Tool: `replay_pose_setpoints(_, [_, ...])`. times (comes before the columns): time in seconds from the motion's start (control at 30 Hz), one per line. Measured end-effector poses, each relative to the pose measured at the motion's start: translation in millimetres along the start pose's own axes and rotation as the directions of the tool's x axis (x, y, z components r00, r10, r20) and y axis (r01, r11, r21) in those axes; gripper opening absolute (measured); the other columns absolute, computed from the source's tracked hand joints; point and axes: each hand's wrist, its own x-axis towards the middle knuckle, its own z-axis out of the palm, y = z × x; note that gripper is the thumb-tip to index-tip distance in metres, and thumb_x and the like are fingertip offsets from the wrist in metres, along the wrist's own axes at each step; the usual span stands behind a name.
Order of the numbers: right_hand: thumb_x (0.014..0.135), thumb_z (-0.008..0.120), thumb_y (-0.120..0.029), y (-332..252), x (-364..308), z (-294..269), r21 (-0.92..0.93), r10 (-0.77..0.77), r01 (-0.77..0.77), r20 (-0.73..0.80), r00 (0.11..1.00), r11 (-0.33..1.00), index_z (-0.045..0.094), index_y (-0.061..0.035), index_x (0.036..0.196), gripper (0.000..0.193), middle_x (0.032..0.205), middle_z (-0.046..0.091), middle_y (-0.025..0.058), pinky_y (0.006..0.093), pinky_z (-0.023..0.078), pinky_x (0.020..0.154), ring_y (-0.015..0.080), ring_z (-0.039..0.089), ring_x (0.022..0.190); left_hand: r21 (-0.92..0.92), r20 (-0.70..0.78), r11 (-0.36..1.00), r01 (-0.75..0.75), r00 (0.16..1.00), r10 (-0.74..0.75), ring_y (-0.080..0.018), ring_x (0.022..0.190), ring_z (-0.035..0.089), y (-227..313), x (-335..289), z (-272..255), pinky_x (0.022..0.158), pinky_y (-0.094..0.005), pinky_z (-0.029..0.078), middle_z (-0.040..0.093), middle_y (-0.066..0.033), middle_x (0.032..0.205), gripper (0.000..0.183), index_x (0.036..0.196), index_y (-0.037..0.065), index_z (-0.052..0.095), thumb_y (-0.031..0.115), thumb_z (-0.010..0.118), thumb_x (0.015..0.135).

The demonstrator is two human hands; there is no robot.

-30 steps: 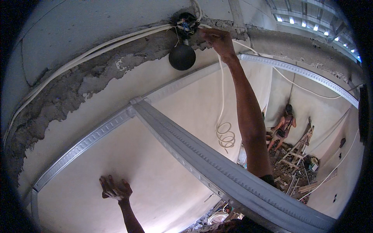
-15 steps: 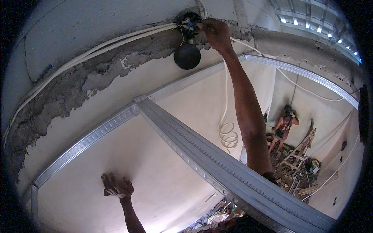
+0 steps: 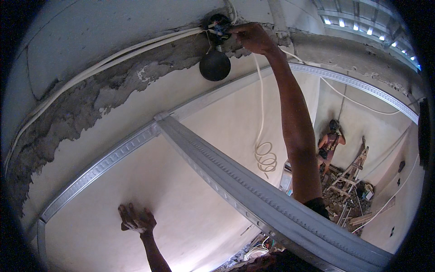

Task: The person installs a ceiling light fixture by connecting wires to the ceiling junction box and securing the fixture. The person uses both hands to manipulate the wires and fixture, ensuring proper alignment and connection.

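Observation:
High on the wall, a round black junction box (image 3: 219, 22) is uncovered, with blue and pale wires bunched inside. My right hand (image 3: 254, 38) is at its right edge, index finger stretched to the wires and the other fingers curled; I see nothing held. Below the box hangs a round black lid (image 3: 215, 66). Two white cables (image 3: 113, 61) run from the left into the box. Lower left, my left hand (image 3: 137, 219) lies against the pale plastered wall (image 3: 195, 226), fingers spread, holding nothing.
A grey metal ceiling channel (image 3: 235, 181) crosses between my arms, joined to a perforated wall rail (image 3: 108, 165). A coiled white cable (image 3: 266, 156) hangs behind it. Far below, a person (image 3: 330, 143) faces the wall beside a wooden trestle (image 3: 351, 174) amid rubble.
My right hand's index finger is straighter at the box and the hand sits slightly further right. My left hand stays against the wall. The view has shifted a little.

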Motion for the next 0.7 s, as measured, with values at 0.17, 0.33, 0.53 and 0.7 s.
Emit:
replay_pose_setpoints(0.17, [0.081,0.051,-0.008,-17.6,-1.5,-4.7,0.063,0.165,-0.171,0.091,0.982,0.983,0.067,-0.0136,0.112,0.035,0.086,0.069,0.0165,0.0353,0.052,0.067,0.0200,0.064,0.066,0.024,0.038,0.998,0.057,0.998,-0.058,-0.0449,0.128,0.035,-0.1,-7.5,1.4,0.103,-0.0567,0.025,0.045,-0.0206,0.134,0.058,0.132,0.000,0.043,0.037,0.052,0.087])
replay_pose_setpoints(0.33, [0.084,0.053,-0.013,-18.1,-2.7,-14.2,0.045,0.182,-0.193,0.175,0.967,0.980,0.065,-0.0175,0.115,0.034,0.090,0.069,0.0148,0.0370,0.053,0.072,0.0246,0.066,0.070,0.036,0.039,0.999,0.029,0.999,-0.031,-0.0440,0.130,0.033,-0.9,-8.0,2.2,0.104,-0.0565,0.024,0.042,-0.0222,0.136,0.060,0.134,0.001,0.041,0.038,0.052,0.087])
replay_pose_setpoints(0.53, [0.092,0.052,-0.029,-2.2,2.7,-11.7,-0.162,0.161,-0.118,0.288,0.944,0.980,0.061,-0.0256,0.119,0.029,0.093,0.069,0.0126,0.0413,0.052,0.082,0.0266,0.067,0.082,0.042,0.065,0.997,0.058,0.996,-0.061,-0.0437,0.130,0.032,-1.1,-10.1,1.7,0.103,-0.0562,0.024,0.040,-0.0226,0.137,0.061,0.135,0.002,0.041,0.039,0.051,0.087])
replay_pose_setpoints(0.7, [0.092,0.051,-0.041,-4.8,4.9,-13.9,-0.252,0.123,-0.042,0.312,0.942,0.967,0.060,-0.0285,0.119,0.031,0.086,0.069,0.0094,0.0424,0.053,0.076,0.0255,0.067,0.077,0.054,0.055,0.997,0.051,0.997,-0.054,-0.0441,0.130,0.033,1.2,-5.4,-0.6,0.103,-0.0564,0.024,0.040,-0.0228,0.138,0.058,0.134,0.001,0.041,0.036,0.051,0.088])
